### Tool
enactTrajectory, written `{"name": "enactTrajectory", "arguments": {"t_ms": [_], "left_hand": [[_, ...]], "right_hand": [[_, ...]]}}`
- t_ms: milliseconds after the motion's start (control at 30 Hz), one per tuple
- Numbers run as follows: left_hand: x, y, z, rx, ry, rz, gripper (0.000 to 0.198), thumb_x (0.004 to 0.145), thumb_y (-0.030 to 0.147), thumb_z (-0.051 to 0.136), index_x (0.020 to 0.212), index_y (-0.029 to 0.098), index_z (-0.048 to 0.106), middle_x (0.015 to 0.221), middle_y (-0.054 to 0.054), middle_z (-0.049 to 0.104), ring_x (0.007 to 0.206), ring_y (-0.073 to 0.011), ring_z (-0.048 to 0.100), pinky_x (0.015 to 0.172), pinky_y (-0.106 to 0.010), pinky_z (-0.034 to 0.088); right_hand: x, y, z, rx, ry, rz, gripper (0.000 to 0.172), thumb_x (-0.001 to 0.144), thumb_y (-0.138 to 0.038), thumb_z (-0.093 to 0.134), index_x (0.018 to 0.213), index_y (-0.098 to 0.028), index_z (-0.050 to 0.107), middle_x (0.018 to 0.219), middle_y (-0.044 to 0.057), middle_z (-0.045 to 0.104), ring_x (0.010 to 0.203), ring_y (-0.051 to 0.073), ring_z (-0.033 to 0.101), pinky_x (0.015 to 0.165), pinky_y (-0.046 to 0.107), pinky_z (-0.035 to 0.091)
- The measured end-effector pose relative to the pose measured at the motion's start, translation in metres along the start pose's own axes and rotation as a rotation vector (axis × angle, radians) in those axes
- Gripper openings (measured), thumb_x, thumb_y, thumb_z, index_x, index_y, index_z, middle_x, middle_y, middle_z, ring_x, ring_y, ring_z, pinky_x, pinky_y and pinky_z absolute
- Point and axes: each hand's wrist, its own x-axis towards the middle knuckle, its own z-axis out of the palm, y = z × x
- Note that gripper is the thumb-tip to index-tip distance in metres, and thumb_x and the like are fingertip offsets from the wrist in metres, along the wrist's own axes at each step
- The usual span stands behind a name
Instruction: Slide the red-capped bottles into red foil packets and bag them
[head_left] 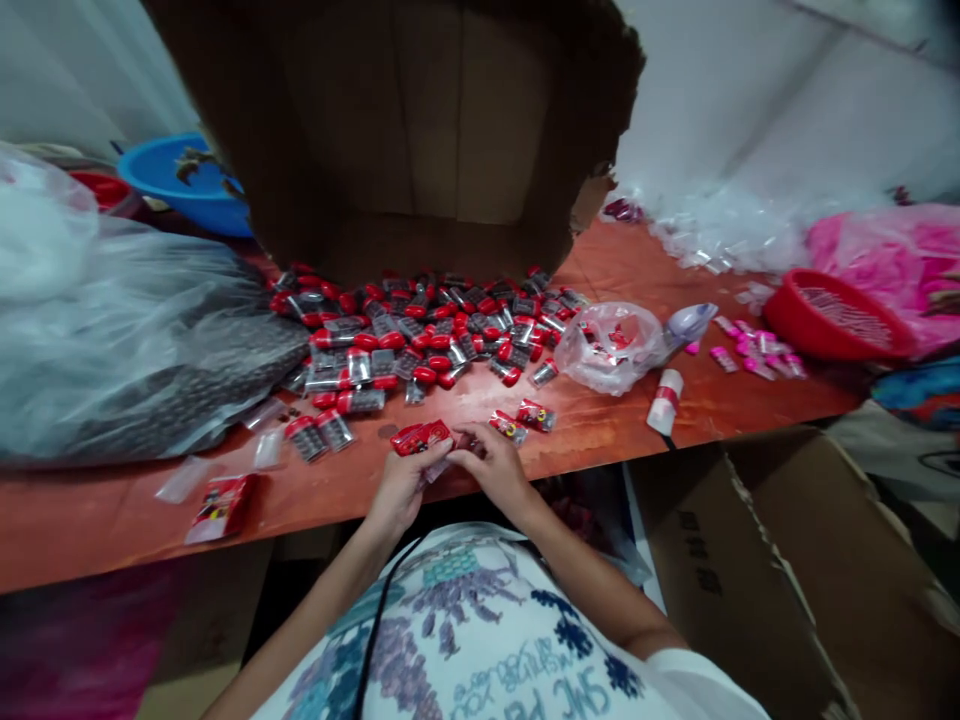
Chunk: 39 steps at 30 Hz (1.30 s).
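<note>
My left hand (406,485) is closed on red printed packets (421,437), held over the table's front edge with the thumb on top. Close beside it, my right hand (491,465) has its fingers pinched together by the packets' right end; what lies between them is too small to make out. Two small red and yellow printed packets (525,417) lie just beyond my right hand. A pile of small clear containers with red caps and dark contents (420,330) spreads across the table behind both hands. A stack of red printed packets (223,505) lies to the left.
A cardboard box (420,120) stands tipped open behind the pile. Left is a large clear bag of dark items (165,340); right are a small plastic bag (611,350), a white and red bottle (665,402) and a red basket (840,315). Another carton (720,560) stands below right.
</note>
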Motion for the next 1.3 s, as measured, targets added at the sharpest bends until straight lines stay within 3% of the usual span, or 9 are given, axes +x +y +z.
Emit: {"name": "enactTrajectory", "arguments": {"t_ms": [167,333,533,633,800,933,1133,1233,1300], "left_hand": [[-0.001,0.001,0.01,-0.009,-0.023,0.012,0.026,0.048,0.012,0.083,0.07,0.012,0.069,0.067,-0.002,0.069,0.06,-0.0129,0.064,0.062,-0.022,0.053],[0.003,-0.002,0.01,-0.022,-0.038,0.001,0.025,0.048,0.011,0.083,0.068,0.012,0.068,0.065,-0.001,0.068,0.058,-0.0125,0.063,0.06,-0.022,0.053],[0.007,-0.008,0.01,-0.078,-0.014,-0.09,0.02,0.055,0.009,0.08,0.072,0.011,0.069,0.07,-0.005,0.07,0.061,-0.014,0.066,0.061,-0.022,0.054],[0.006,-0.003,0.008,-0.142,0.031,-0.143,0.017,0.06,0.003,0.074,0.074,0.009,0.068,0.075,-0.007,0.071,0.066,-0.0161,0.067,0.065,-0.024,0.056],[0.007,0.013,0.002,-0.26,0.168,-0.186,0.01,0.071,0.0,0.065,0.075,0.009,0.064,0.073,-0.007,0.069,0.062,-0.0151,0.067,0.057,-0.023,0.056],[0.007,0.023,-0.003,-0.34,0.183,-0.266,0.005,0.077,0.005,0.061,0.077,0.01,0.063,0.071,-0.007,0.069,0.056,-0.0139,0.065,0.047,-0.022,0.053],[0.009,0.029,-0.01,-0.484,0.178,-0.348,0.006,0.081,0.009,0.06,0.077,0.013,0.06,0.068,-0.004,0.067,0.055,-0.0138,0.064,0.049,-0.025,0.053],[0.009,0.031,-0.013,-0.526,0.189,-0.365,0.005,0.081,0.01,0.06,0.077,0.013,0.06,0.07,-0.004,0.068,0.056,-0.0133,0.065,0.051,-0.024,0.053],[0.009,0.031,-0.013,-0.529,0.192,-0.362,0.004,0.081,0.011,0.061,0.077,0.013,0.061,0.07,-0.004,0.067,0.056,-0.0132,0.065,0.051,-0.024,0.053]], "right_hand": [[0.005,0.002,-0.003,0.059,-0.039,-0.012,0.036,0.082,-0.021,0.057,0.118,-0.026,0.059,0.09,0.001,0.065,0.081,0.015,0.06,0.075,0.026,0.048],[0.003,-0.005,-0.014,-0.025,-0.095,-0.07,0.043,0.084,-0.025,0.057,0.127,-0.026,0.052,0.094,0.002,0.067,0.083,0.016,0.062,0.076,0.027,0.048],[0.009,-0.01,-0.026,-0.218,-0.174,-0.1,0.035,0.09,-0.022,0.048,0.123,-0.031,0.056,0.099,-0.001,0.07,0.086,0.014,0.065,0.076,0.023,0.047],[0.024,-0.003,-0.05,-0.427,-0.085,0.023,0.027,0.09,-0.029,0.05,0.113,-0.031,0.062,0.106,-0.002,0.068,0.095,0.015,0.063,0.081,0.022,0.046],[0.063,0.029,-0.1,-0.615,0.239,0.286,0.049,0.091,-0.042,0.042,0.127,-0.009,0.049,0.112,0.025,0.058,0.107,0.036,0.055,0.086,0.049,0.04],[0.083,0.053,-0.109,-0.852,0.262,0.466,0.048,0.089,-0.044,0.045,0.125,-0.012,0.051,0.115,0.023,0.056,0.108,0.035,0.054,0.086,0.047,0.042],[0.083,0.065,-0.099,-0.619,0.278,0.309,0.058,0.075,-0.031,0.057,0.129,-0.015,0.046,0.117,0.016,0.058,0.102,0.029,0.056,0.085,0.042,0.044],[0.066,0.051,-0.086,-0.46,0.44,0.159,0.059,0.075,-0.031,0.057,0.131,-0.015,0.045,0.12,0.015,0.057,0.105,0.028,0.054,0.09,0.043,0.042],[0.049,0.032,-0.069,-0.267,0.444,0.062,0.054,0.079,-0.034,0.055,0.13,-0.018,0.047,0.119,0.012,0.058,0.103,0.024,0.055,0.091,0.041,0.043]]}}
